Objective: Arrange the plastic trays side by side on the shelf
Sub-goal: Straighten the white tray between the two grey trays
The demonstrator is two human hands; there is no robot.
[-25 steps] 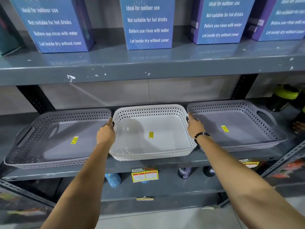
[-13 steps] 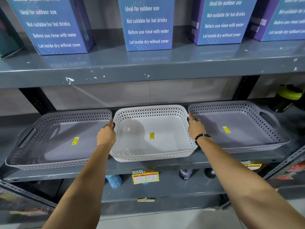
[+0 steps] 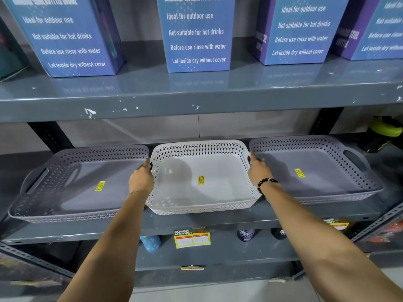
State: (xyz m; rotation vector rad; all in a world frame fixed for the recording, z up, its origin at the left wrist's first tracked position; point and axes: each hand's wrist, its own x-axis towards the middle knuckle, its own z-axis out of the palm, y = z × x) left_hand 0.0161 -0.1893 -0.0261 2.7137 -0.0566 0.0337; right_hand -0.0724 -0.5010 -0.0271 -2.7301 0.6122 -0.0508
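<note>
On the grey shelf [image 3: 218, 221], the white tray [image 3: 202, 192] sits between two grey trays [image 3: 72, 186] [image 3: 316, 171], all three in a row running left to right. Left hand [image 3: 140, 180] and right hand [image 3: 258, 171] grip its side walls; its front edge overhangs the shelf lip slightly.

Your left hand [image 3: 141, 180] and right hand [image 3: 259, 171] hide the white tray's [image 3: 202, 182] side handles, and your fingers vanish behind its rim. At upper right, the blue box [image 3: 379, 29] is cut by the frame edge. The price tag's [image 3: 192, 238] figures are too small to read.
</note>
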